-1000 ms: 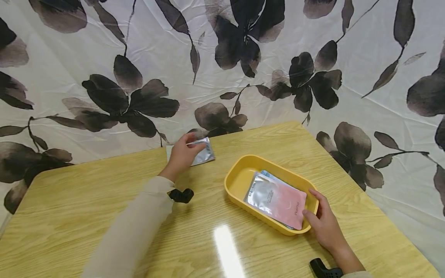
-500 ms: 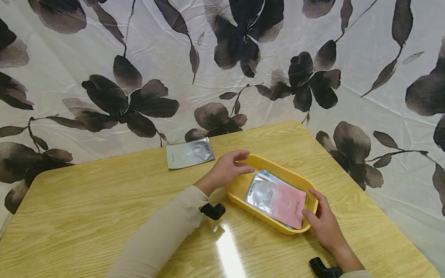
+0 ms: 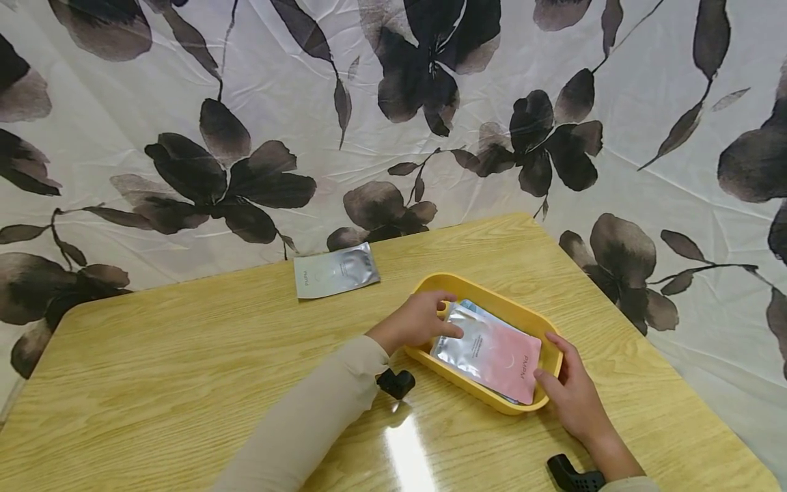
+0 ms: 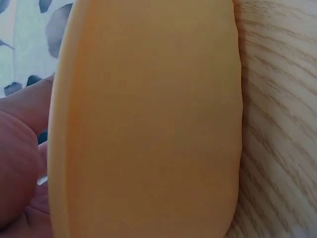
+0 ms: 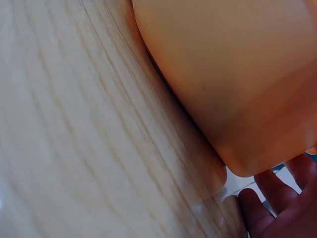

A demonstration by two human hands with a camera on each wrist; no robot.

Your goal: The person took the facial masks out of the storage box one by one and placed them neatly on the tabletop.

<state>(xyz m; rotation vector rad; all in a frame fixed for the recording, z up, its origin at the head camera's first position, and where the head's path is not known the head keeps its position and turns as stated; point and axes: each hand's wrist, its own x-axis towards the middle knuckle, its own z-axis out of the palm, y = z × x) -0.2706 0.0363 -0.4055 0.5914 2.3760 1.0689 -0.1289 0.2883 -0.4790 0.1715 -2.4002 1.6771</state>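
Observation:
A yellow plastic tray (image 3: 424, 356) stands on the table, with a pink-and-silver sheet mask packet (image 3: 501, 355) lying in it over a blue packet (image 3: 470, 306) that is mostly hidden. My left hand (image 3: 418, 319) reaches over the tray's left end, thumb above the silver end of the top packet and fingers bent loosely, gripping nothing. In the left wrist view the tray's outer wall (image 4: 153, 119) hides part of that hand. My right hand (image 3: 573, 393) holds the tray's right end, thumb at the inner side of the rim and fingers outside.
A pale green-and-silver mask packet (image 3: 337, 271) lies flat near the table's back edge. Behind the wooden table (image 3: 184, 362) hangs a white cloth (image 3: 344, 89) with dark flowers. Black wrist devices (image 3: 396, 384) sit below both hands.
My left hand has left the green packet at the back, moving right and toward me, over the tray's left end and into it. The right hand stays on the tray.

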